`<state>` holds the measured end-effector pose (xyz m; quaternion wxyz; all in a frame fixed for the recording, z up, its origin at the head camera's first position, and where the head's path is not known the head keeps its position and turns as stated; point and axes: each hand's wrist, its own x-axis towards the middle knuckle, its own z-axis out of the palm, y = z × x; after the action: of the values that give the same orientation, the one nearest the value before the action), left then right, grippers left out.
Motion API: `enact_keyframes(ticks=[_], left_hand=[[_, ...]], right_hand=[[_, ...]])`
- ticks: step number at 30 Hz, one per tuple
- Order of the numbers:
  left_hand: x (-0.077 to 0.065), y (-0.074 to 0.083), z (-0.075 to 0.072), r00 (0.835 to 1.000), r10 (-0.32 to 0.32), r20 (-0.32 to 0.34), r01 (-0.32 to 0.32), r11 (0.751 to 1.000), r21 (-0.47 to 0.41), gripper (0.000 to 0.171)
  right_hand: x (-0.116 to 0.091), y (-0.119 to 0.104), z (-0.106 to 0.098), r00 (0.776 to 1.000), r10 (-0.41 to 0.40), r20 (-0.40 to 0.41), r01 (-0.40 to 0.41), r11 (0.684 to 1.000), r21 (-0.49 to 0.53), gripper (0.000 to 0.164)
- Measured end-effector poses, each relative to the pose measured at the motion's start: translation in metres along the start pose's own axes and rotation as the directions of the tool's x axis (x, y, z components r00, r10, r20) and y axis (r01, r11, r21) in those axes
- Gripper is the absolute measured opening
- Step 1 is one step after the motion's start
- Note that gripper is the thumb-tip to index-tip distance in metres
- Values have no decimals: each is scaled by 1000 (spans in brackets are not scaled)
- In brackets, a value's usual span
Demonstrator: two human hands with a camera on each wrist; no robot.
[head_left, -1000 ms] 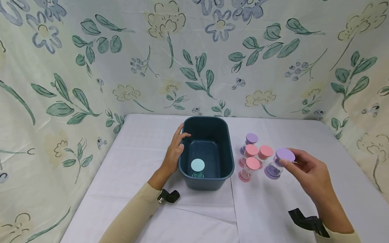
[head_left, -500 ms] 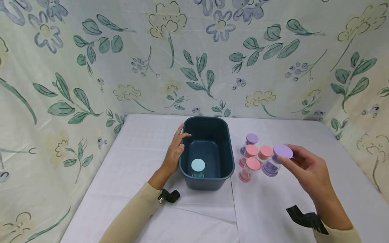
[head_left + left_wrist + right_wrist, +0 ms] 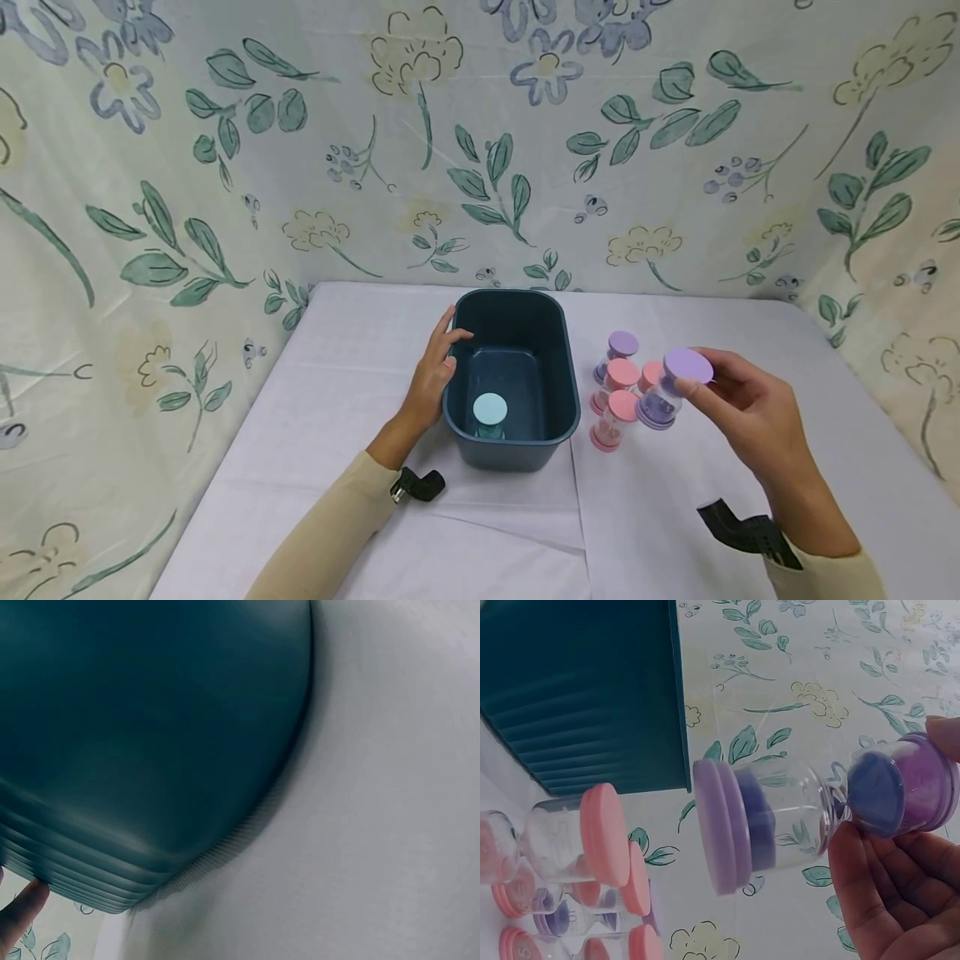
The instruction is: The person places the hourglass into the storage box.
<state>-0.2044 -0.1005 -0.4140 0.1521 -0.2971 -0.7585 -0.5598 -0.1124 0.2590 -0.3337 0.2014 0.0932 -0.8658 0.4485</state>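
Observation:
My right hand (image 3: 757, 417) pinches a purple-capped hourglass (image 3: 662, 402) and holds it tilted in the air; the right wrist view shows bluish-purple sand in the held hourglass (image 3: 877, 793). Just left of it on the table stand pink-capped hourglasses (image 3: 622, 406) and another purple-capped hourglass (image 3: 622, 342) behind them. At the left side of a dark teal bin (image 3: 512, 452), my left hand (image 3: 429, 371) holds the rim, one finger over the edge and others outside. Inside the bin, near its front, stands a hourglass with a light-blue cap (image 3: 490, 409).
A white cloth covers the table (image 3: 360, 350). Behind it and at both sides hangs a flower-patterned curtain (image 3: 480, 167). The bin stands between my left hand and the group of hourglasses.
My right hand has carried the purple hourglass leftward and upward, so it now partly covers a pink-capped one behind. The left hand and the bin stay in place.

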Motion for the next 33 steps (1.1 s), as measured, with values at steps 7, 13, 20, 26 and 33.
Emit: enact_keyframes(ticks=[7,13,20,26,33], left_hand=[[0,-1,0,1000,7,-2,-7,1000,-14,55],[-1,-3,0,1000,13,-3,-13,1000,-14,55],[-1,-4,0,1000,14,0,-14,1000,-11,56],[0,-4,0,1000,12,5,-12,1000,-5,60],[0,-1,-1,1000,6,2,-6,1000,25,50]], right_hand=[[4,-5,1,999,-16,28,14,999,49,37],[10,-10,4,998,-47,39,44,996,79,37],[18,-19,7,996,-65,63,59,994,95,38],[23,-26,11,990,-97,99,82,986,142,38],[28,-32,17,987,-84,140,63,986,151,37]])
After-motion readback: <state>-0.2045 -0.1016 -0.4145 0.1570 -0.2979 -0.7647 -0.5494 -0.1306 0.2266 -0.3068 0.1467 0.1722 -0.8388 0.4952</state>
